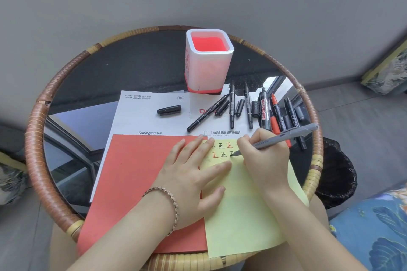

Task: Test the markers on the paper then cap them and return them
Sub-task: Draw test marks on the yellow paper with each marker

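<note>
We pinched the grey marker [293, 136] in our right hand [266, 160], its tip on the yellow paper [246, 215] at the table's [37, 121] near-right edge. Our left hand [189, 178] pressed flat on that paper, fingers straight. Other markers [265, 112] lay by the right edge.

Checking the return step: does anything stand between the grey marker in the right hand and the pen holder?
Only loose markers and caps lie flat between the grey marker and the pen holder; the holder's open top looks unobstructed.
</note>
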